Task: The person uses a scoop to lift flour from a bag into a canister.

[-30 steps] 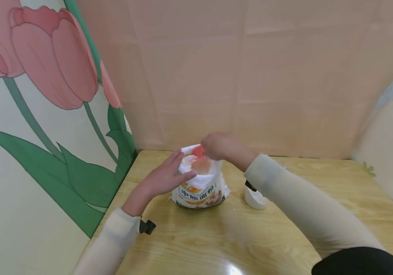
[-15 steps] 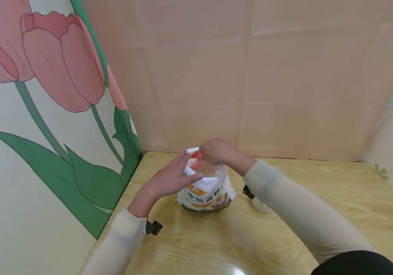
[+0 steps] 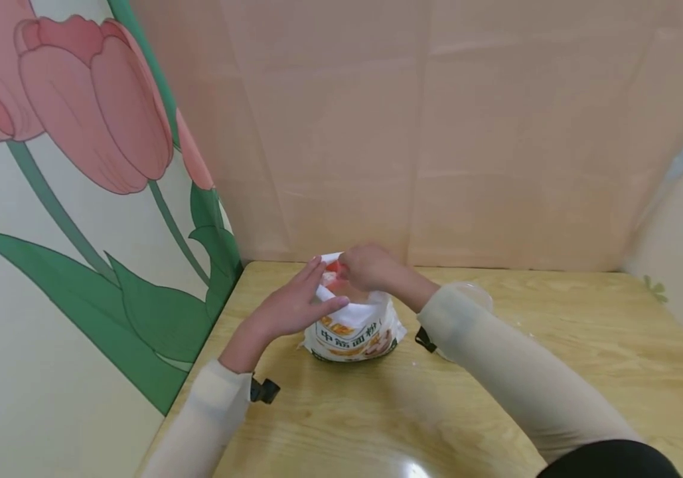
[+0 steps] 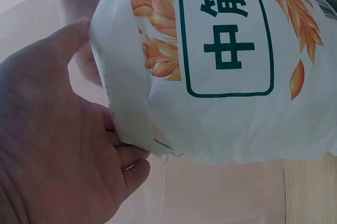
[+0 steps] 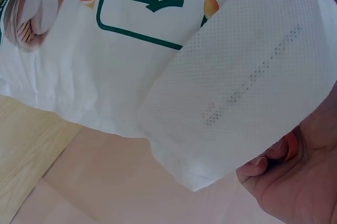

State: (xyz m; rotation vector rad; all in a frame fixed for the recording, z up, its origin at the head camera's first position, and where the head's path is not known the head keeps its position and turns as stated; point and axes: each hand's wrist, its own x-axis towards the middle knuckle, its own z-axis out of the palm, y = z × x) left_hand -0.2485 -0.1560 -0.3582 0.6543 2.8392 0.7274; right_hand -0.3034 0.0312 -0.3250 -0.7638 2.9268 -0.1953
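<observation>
At the far left, a wall painted with tulips (image 3: 96, 106) runs down to the edge of the table (image 3: 317, 425). Next comes the left hand (image 3: 290, 307), its grip loose rather than clenched: fingers fairly straight along the left side of the bag's mouth, thumb at the front rim. That spread probably steadies the soft edge and holds the mouth wide.

The white printed bag (image 3: 353, 338) stands upright on the table between both hands, its top edge apparently folded outward, which likely stiffens the rim.

At the mouth, the right hand (image 3: 371, 267) has its fingers curled tightly round a red tool (image 5: 291, 146). Reaching over the far right side of the rim presumably lets the tool angle down inside; most of its shape is hidden.

Further right, partly behind the right sleeve (image 3: 496, 345), a clear-rimmed container (image 3: 480, 293) sits near the bag, perhaps for a short reach. Its contents cannot be made out.
</observation>
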